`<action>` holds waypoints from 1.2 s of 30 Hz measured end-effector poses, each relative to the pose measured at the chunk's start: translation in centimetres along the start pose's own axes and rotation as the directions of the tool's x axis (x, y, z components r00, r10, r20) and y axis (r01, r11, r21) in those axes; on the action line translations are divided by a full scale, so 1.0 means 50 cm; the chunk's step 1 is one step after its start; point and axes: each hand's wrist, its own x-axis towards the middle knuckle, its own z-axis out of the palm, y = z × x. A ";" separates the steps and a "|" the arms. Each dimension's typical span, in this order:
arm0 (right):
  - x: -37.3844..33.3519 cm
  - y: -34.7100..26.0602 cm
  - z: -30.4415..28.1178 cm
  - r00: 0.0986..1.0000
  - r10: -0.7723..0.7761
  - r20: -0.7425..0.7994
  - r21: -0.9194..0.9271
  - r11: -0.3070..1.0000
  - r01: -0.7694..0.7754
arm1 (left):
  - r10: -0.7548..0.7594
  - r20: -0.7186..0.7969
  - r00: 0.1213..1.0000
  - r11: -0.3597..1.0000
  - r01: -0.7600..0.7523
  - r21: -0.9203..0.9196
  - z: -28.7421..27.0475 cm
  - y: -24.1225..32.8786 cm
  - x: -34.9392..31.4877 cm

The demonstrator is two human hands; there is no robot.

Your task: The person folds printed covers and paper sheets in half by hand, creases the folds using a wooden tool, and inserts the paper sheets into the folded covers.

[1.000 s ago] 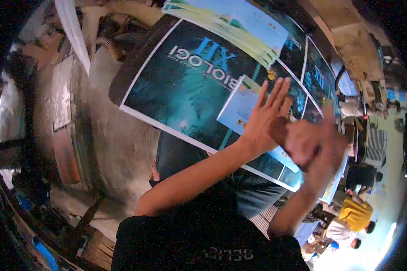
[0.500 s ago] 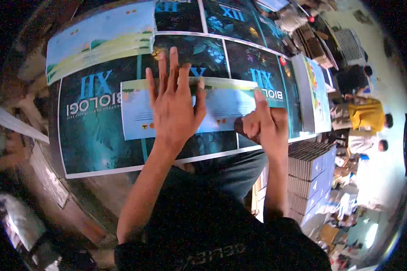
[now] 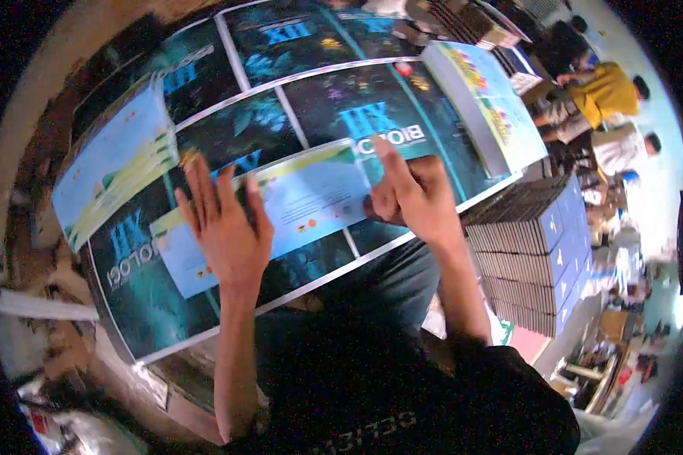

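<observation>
A long printed paper sheet point(image 3: 311, 189), pale blue with a green-yellow band, lies across dark teal printed cover sheets point(image 3: 243, 125) in front of me. My left hand point(image 3: 231, 231) rests palm down on its left part, fingers spread and stretched out. At the sheet's right end is my right hand point(image 3: 417, 193), its index finger pointing outward and the other fingers curled. A small dark thing peeks out beneath those curled fingers; its kind is mostly hidden.
A stack of similar pale blue sheets point(image 3: 121, 163) lies at the left. At the right stands a stack of colourful printed sheets point(image 3: 486, 114). Beyond my right forearm rises a tall pile of blue-covered books point(image 3: 531, 258). People, one in a yellow shirt point(image 3: 607, 91), are further right.
The view has turned, so the table now slants up to the right. Both hands stay at the pale blue sheet, the left one still flat and spread.
</observation>
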 end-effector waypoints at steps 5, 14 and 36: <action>0.022 0.013 -0.023 0.992 0.126 0.015 0.059 0.990 -0.127 | 0.068 -0.023 0.997 0.998 -0.068 0.018 0.004 -0.027 -0.017; 0.089 0.041 -0.102 0.920 -0.162 -0.358 -0.223 0.971 0.084 | 0.366 0.015 0.930 0.849 -0.327 -0.415 -0.086 -0.032 -0.012; 0.070 -0.057 0.055 0.466 0.150 0.872 -0.232 0.965 0.124 | -0.156 0.011 0.988 0.944 0.153 -0.291 -0.206 0.024 -0.198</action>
